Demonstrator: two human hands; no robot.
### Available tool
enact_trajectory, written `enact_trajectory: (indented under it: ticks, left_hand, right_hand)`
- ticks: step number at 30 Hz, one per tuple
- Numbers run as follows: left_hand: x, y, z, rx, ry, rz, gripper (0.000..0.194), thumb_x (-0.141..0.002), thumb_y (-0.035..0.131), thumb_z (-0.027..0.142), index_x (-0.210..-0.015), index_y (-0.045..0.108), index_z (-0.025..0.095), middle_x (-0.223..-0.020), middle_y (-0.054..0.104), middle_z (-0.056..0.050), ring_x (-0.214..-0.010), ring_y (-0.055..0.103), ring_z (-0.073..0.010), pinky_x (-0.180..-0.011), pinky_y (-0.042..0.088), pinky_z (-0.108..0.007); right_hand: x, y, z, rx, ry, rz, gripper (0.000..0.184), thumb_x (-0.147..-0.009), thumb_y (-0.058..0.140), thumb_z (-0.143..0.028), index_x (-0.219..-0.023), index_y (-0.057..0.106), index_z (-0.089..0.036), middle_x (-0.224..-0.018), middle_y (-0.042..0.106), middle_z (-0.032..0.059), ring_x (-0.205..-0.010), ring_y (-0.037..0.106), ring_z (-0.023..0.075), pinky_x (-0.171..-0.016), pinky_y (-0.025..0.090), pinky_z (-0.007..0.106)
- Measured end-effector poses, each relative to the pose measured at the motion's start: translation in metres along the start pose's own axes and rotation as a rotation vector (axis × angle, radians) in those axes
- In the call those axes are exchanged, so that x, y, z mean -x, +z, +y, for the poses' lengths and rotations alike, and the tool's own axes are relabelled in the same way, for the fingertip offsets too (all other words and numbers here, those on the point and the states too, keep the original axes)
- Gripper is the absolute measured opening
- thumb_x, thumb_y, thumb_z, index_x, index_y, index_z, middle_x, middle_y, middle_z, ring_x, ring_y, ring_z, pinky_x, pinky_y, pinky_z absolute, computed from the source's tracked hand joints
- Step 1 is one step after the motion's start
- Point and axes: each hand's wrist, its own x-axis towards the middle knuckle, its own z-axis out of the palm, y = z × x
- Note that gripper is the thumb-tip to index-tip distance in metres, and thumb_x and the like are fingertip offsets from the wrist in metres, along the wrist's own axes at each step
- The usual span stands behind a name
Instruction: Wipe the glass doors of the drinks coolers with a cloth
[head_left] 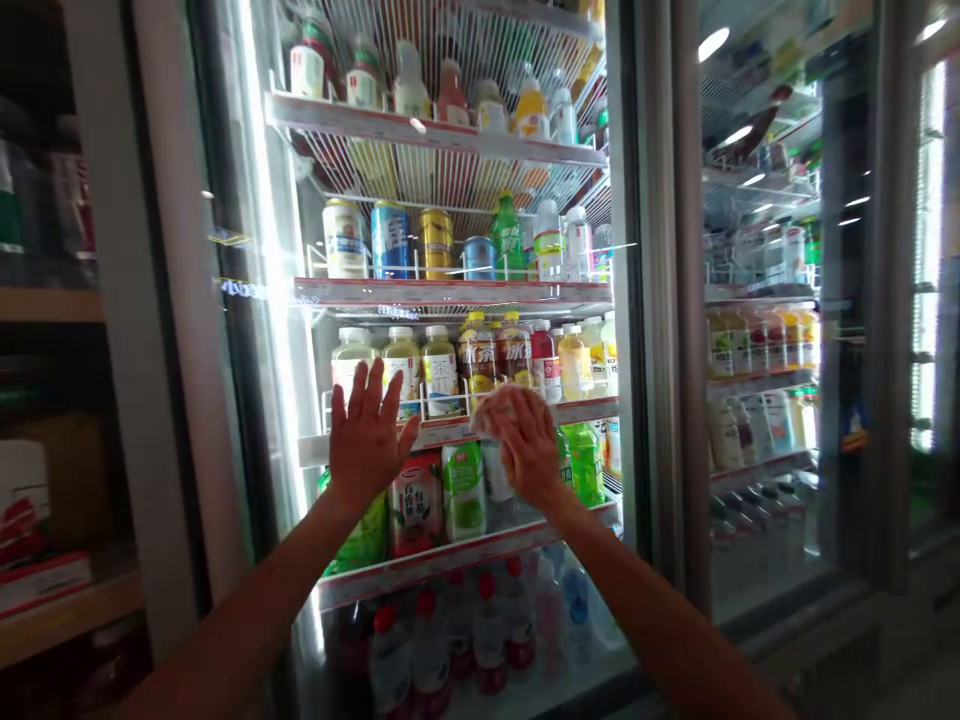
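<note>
A closed glass door fronts a lit drinks cooler, with reflections on its surface. My left hand is raised with the fingers spread and the palm toward the glass, seemingly resting on it; it holds nothing. To its right, my right hand presses a pale crumpled cloth to the door at the height of a shelf edge. Behind the glass near my hands stand tea bottles, a red carton and a green-and-white carton.
Upper cooler shelves hold several cans and bottles. Red-capped bottles stand at the bottom. A metal door frame runs down the right, beside a second cooler. Shelving with boxes is at the left.
</note>
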Motion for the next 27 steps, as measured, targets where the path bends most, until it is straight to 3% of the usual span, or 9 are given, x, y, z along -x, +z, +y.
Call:
enact_trajectory:
  ticks: [2,5,7,11,13,17,19,24,27]
  left_hand:
    - [0.006,0.0,0.0,-0.003,0.01,0.0,0.065,-0.085,0.045,0.035,-0.142,0.016,0.025,-0.149,0.015,-0.006,-0.138,0.01,-0.0238,-0.112,0.008,-0.047]
    - [0.012,0.001,0.001,-0.005,0.028,-0.001,0.064,-0.085,0.046,0.034,-0.142,0.017,0.024,-0.149,0.016,-0.007,-0.138,0.011,-0.0238,-0.112,0.009,-0.048]
    - [0.013,0.001,0.001,-0.017,0.029,-0.004,0.065,-0.085,0.046,0.034,-0.142,0.016,0.023,-0.149,0.016,-0.008,-0.138,0.011,-0.0242,-0.112,0.009,-0.049]
    - [0.014,0.001,0.001,-0.045,0.044,0.032,0.064,-0.085,0.047,0.035,-0.141,0.02,0.022,-0.148,0.02,-0.01,-0.137,0.013,-0.0238,-0.112,0.01,-0.047]
    - [0.022,0.001,0.002,-0.059,0.053,0.031,0.062,-0.085,0.047,0.035,-0.14,0.024,0.02,-0.146,0.023,-0.011,-0.137,0.013,-0.0237,-0.112,0.011,-0.046]
    - [0.051,0.001,0.005,-0.093,0.066,-0.004,0.057,-0.085,0.046,0.034,-0.137,0.03,0.017,-0.144,0.029,-0.013,-0.138,0.011,-0.0232,-0.112,0.012,-0.045]
    - [0.061,0.002,0.008,-0.112,0.058,0.001,0.055,-0.086,0.044,0.033,-0.136,0.032,0.017,-0.143,0.032,-0.013,-0.138,0.01,-0.0223,-0.111,0.012,-0.045]
    - [0.069,0.003,0.007,-0.124,0.03,-0.038,0.053,-0.087,0.038,0.036,-0.136,0.031,0.017,-0.145,0.03,-0.011,-0.139,0.005,-0.0207,-0.112,0.011,-0.045]
    - [0.072,0.003,0.005,-0.141,0.046,-0.039,0.052,-0.088,0.038,0.035,-0.135,0.032,0.017,-0.144,0.031,-0.011,-0.139,0.004,-0.021,-0.112,0.011,-0.044]
  right_hand:
    - [0.001,-0.003,0.007,0.019,0.021,-0.01,0.05,-0.086,0.04,-0.023,-0.136,0.034,-0.029,-0.146,0.029,0.0059,-0.136,0.021,0.0244,-0.107,0.026,0.051]
    - [-0.003,-0.005,0.029,0.104,0.39,0.243,0.051,-0.088,0.035,-0.023,-0.139,0.029,-0.021,-0.144,0.03,0.013,-0.135,0.023,0.0283,-0.103,0.027,0.056]
    - [-0.005,0.0,0.024,0.1,0.469,0.312,0.052,-0.088,0.035,-0.023,-0.14,0.027,-0.02,-0.145,0.027,0.0138,-0.135,0.021,0.0294,-0.103,0.027,0.057]
    - [0.0,0.006,-0.019,-0.032,0.023,0.031,0.053,-0.086,0.041,-0.021,-0.138,0.03,-0.03,-0.147,0.025,0.0051,-0.137,0.017,0.0264,-0.107,0.026,0.052]
    - [0.003,0.001,-0.019,-0.054,-0.106,-0.039,0.052,-0.086,0.043,-0.019,-0.135,0.034,-0.031,-0.145,0.03,0.0038,-0.136,0.022,0.0255,-0.107,0.027,0.05]
    - [0.002,-0.003,0.023,0.053,0.256,0.239,0.051,-0.085,0.038,-0.019,-0.136,0.036,-0.02,-0.143,0.033,0.0132,-0.132,0.028,0.0303,-0.102,0.029,0.055]
    - [0.007,0.004,0.022,0.069,0.329,0.29,0.051,-0.085,0.04,-0.021,-0.135,0.037,-0.016,-0.144,0.03,0.0166,-0.133,0.027,0.0326,-0.102,0.027,0.057]
    - [0.046,0.006,-0.029,-0.122,-0.234,-0.123,0.048,-0.083,0.047,-0.022,-0.131,0.043,-0.026,-0.146,0.03,0.0071,-0.135,0.025,0.0274,-0.105,0.027,0.052]
    - [0.049,0.005,-0.014,-0.084,-0.073,0.054,0.049,-0.085,0.045,-0.026,-0.133,0.042,-0.024,-0.144,0.033,0.0093,-0.134,0.027,0.0289,-0.105,0.025,0.052]
